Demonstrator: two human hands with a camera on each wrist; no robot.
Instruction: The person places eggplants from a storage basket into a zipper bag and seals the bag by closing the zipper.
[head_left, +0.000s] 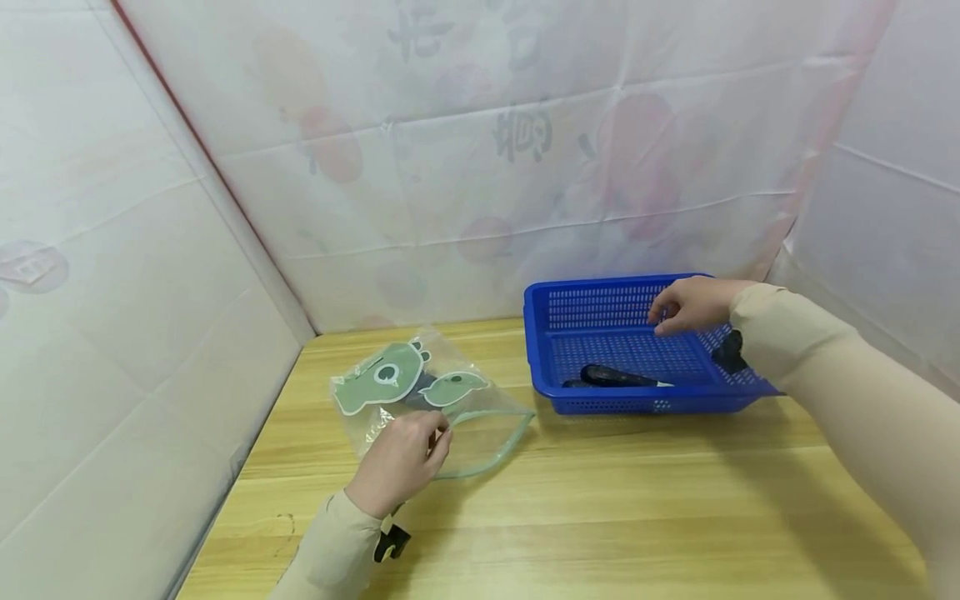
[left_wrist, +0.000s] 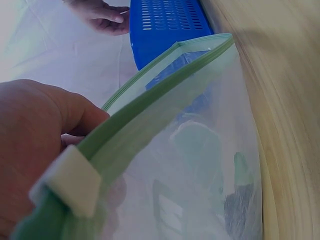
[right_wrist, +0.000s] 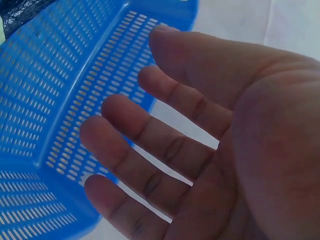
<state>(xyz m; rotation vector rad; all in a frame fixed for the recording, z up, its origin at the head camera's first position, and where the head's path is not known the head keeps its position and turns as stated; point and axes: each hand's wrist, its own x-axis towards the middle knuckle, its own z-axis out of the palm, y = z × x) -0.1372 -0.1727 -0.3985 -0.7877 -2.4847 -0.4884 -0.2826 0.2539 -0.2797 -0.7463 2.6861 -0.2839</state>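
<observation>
A clear zip bag [head_left: 480, 446] with green fish-like prints lies on the table, its green-edged mouth spread apart. My left hand [head_left: 405, 458] pinches the rim of that mouth, near a white slider [left_wrist: 72, 181] in the left wrist view. Something dark grey [left_wrist: 239, 212] shows through the plastic; its kind is unclear. Over the blue basket [head_left: 536, 350] hovers my right hand [head_left: 693, 304], its fingers loosely bent and apart with nothing held. Inside the basket, by the near wall, lies a long black object [head_left: 615, 377] with a pale tip, another dark piece beside it.
The wooden table [head_left: 600, 517] runs up to a white printed curtain [head_left: 450, 208] at the back. More white sheeting hangs at the left [head_left: 150, 333] and right. The basket stands to the right of the bag, close to the back curtain.
</observation>
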